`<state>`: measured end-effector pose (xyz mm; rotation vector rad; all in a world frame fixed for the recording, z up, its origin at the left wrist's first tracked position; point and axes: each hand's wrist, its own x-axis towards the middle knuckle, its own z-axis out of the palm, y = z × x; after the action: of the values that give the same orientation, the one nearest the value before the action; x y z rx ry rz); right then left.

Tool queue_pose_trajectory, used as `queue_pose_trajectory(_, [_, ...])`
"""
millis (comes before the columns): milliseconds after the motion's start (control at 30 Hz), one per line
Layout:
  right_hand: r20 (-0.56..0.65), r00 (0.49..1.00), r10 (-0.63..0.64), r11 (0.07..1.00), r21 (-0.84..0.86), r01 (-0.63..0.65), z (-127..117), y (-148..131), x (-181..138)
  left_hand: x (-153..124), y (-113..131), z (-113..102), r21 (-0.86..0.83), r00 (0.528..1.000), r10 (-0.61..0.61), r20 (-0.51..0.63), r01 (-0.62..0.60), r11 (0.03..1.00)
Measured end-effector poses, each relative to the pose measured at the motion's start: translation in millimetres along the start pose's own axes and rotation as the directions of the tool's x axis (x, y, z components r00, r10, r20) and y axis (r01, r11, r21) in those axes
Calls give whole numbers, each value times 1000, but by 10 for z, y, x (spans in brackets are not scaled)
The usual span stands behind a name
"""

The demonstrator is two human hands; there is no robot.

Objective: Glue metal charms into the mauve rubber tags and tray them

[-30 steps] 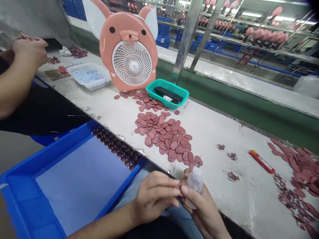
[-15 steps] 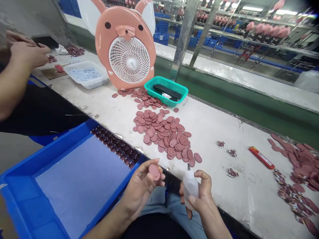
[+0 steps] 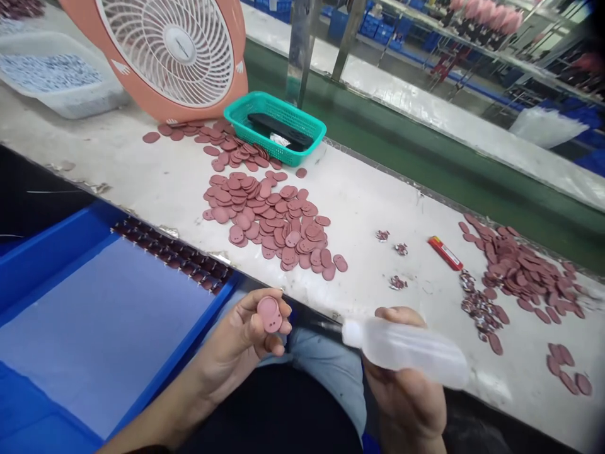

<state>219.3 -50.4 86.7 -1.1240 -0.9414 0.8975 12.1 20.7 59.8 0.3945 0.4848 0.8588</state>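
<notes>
While the left hand (image 3: 231, 347) is pinching a flat mauve oval disc (image 3: 269, 314) beside a blue plastic tray (image 3: 61, 252), the right hand (image 3: 406, 397) is clamping a translucent squeeze bottle (image 3: 401, 350) sideways; a hard squeeze could squirt past the disc.

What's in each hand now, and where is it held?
Left hand pinches a pink oval piece by its edge; right hand grips a plastic squeeze bottle around its body.

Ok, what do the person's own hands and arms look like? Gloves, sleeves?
Left hand and right hand are bare, with nothing worn on them. Forearms are bare as far as they show. Below them: a dark top and pale blue jeans.
</notes>
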Motion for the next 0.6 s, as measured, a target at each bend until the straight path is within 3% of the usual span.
queue_pose_trajectory(67, [-77, 997, -9, 996, 92, 16, 101, 9, -35, -3, 0, 37, 8, 1000, -3, -11, 3, 1000])
queue_pose_trajectory(167, [-157, 980, -120, 992, 11, 123, 263, -19, -115, 5, 2, 92, 30, 1000, -4, 0, 4, 1000])
queue_pose_trajectory(367, [-50, 958, -283, 945, -187, 270, 358, -12, -226, 7, 26, 151, 57, 999, -16, 39, 13, 998])
queue_pose_trajectory(467, [-70, 919, -388, 908, -199, 369, 391, 6, -168, -1, 36, 146, 60, 999, -13, 40, 11, 998])
queue_pose_trajectory(600, [-60, 909, -412, 895, -213, 392, 451, -32, -91, -5, 38, 129, 58, 999, -9, 33, 7, 998])
